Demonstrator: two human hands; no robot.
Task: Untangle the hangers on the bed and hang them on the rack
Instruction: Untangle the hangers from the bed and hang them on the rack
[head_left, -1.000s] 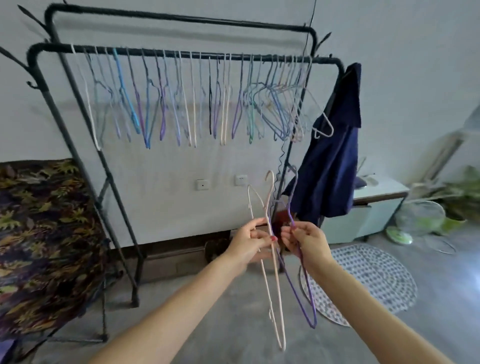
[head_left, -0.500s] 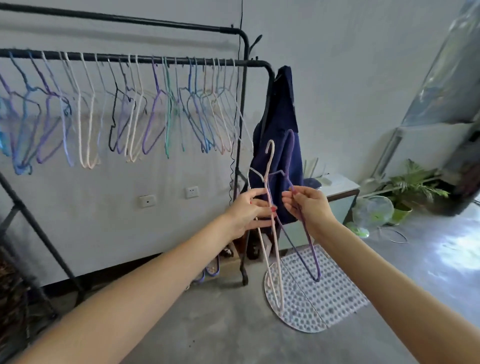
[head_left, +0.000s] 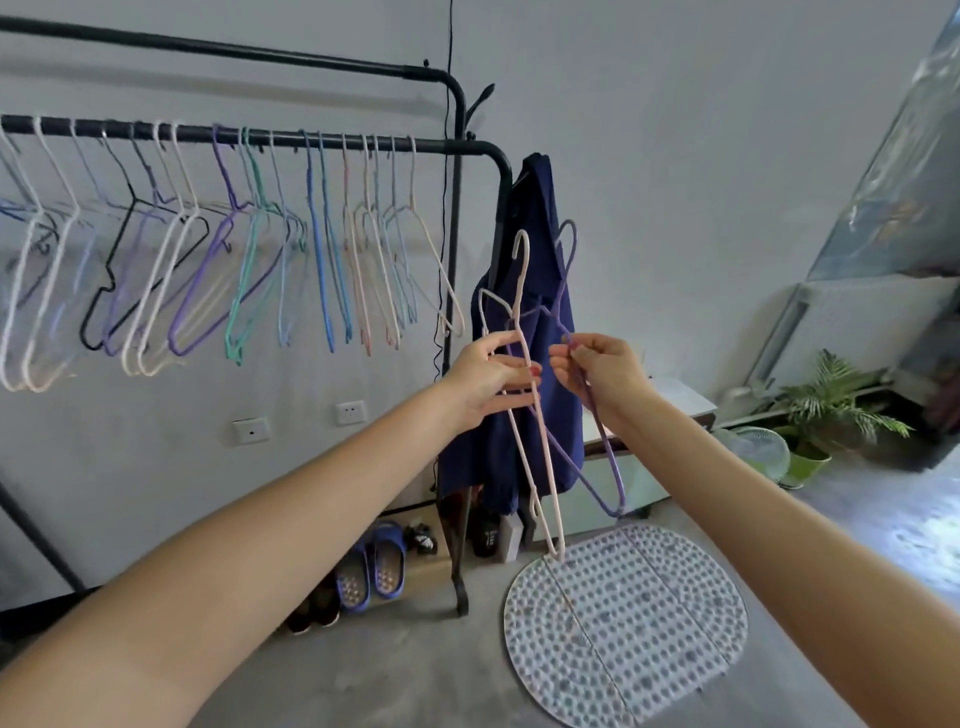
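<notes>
My left hand (head_left: 491, 378) pinches a pale pink wire hanger (head_left: 540, 441) that hangs upright, hook at the top. A purple hanger (head_left: 605, 447) crosses it just above my fingers, and my right hand (head_left: 602, 371) pinches its wire beside the left hand. Both hangers dangle in front of a navy garment (head_left: 519, 322). The black clothes rack (head_left: 483, 156) stands behind, its lower rail (head_left: 291, 139) carrying several hangers (head_left: 208, 260) in white, purple, blue, green, pink and black. The bed is out of view.
A dotted white mat (head_left: 623, 623) lies on the concrete floor below the hangers. Blue slippers (head_left: 371, 569) and dark shoes sit under the rack's right post. A white cabinet (head_left: 670, 410), a small fan (head_left: 758, 449) and a potted plant (head_left: 826, 410) stand at the right.
The view has swung right, so the rack now sits further left. My hands still hold the same two hangers, a little further apart, with the purple one drawn slightly right.
</notes>
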